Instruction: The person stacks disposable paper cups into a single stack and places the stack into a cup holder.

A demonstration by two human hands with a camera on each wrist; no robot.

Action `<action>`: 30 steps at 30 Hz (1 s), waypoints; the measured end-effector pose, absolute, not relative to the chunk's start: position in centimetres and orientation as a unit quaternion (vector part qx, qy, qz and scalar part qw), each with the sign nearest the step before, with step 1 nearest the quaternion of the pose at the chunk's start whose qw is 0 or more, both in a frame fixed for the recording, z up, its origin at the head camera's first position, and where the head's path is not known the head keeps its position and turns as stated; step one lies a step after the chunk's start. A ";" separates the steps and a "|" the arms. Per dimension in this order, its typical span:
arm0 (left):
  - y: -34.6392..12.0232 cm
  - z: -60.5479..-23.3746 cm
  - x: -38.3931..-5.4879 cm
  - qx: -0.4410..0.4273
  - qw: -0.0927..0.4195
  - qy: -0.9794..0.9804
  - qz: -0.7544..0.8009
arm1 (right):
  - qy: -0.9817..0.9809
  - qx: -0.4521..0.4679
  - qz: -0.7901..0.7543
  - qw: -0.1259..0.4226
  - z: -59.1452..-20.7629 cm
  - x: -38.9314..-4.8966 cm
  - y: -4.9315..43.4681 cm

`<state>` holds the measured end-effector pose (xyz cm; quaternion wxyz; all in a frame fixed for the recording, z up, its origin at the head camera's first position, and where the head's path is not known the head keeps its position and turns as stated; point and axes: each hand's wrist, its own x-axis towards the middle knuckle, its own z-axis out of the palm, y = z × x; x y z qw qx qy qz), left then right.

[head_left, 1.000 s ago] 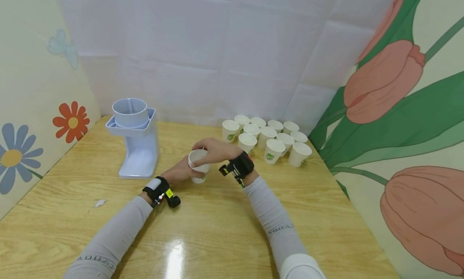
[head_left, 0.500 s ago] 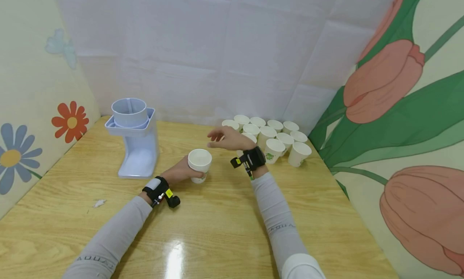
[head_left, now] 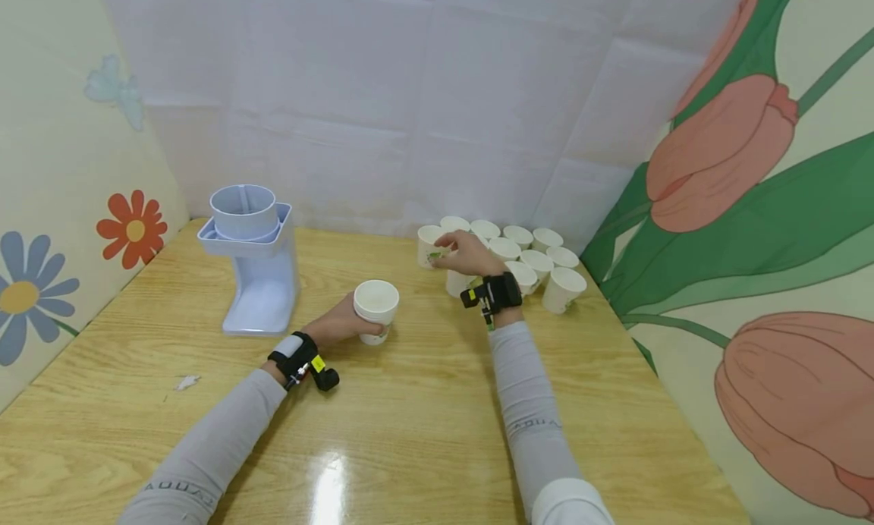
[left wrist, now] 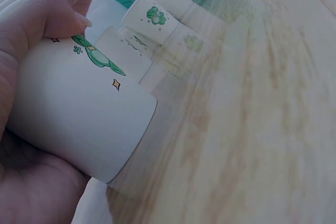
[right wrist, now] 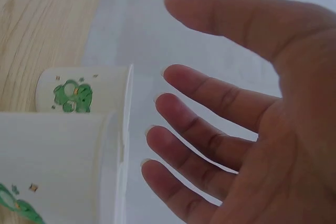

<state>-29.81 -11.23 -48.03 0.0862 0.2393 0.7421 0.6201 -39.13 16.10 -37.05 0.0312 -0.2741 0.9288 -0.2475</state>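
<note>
My left hand [head_left: 339,322] grips a nested stack of white paper cups [head_left: 376,300], upright on the table left of the other cups. In the left wrist view, the fingers wrap the lowest cup [left wrist: 84,108], which has a green print, and its base is close to the wood. My right hand [head_left: 471,253] hovers over the left side of the cup group, holding nothing. In the right wrist view its thumb and fingers [right wrist: 191,82] are spread and gently bent, just off the rims of a near cup [right wrist: 50,156] and a farther printed cup [right wrist: 71,88].
Several more white paper cups [head_left: 564,288] stand in close rows at the back right of the wooden table [head_left: 410,434]. A pale blue plastic stand with a round holder [head_left: 247,214] is at the back left. A small white scrap [head_left: 187,382] lies at the left.
My right hand has left the cup stack and moved right and back to the cup group. The left hand keeps its grip on the stack and has barely moved.
</note>
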 end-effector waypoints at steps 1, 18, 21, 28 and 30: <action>-11.3 -48.0 -29.8 0.238 0.086 0.743 0.620 | 0.931 -0.269 -0.243 0.034 -37.1 -39.3 16.4; -11.2 -48.1 -30.0 0.232 0.095 0.750 0.612 | 0.951 -0.227 -0.205 0.040 -38.7 -40.8 18.9; -11.2 -48.0 -29.9 0.236 0.093 0.744 0.618 | 0.949 -0.230 -0.210 0.045 -38.5 -40.7 18.9; -11.3 -48.0 -29.8 0.232 0.091 0.745 0.619 | 0.947 -0.233 -0.211 0.073 -38.4 -40.2 18.4; -11.3 -48.0 -29.8 0.232 0.089 0.745 0.620 | 0.947 -0.231 -0.209 0.079 -38.4 -40.1 18.2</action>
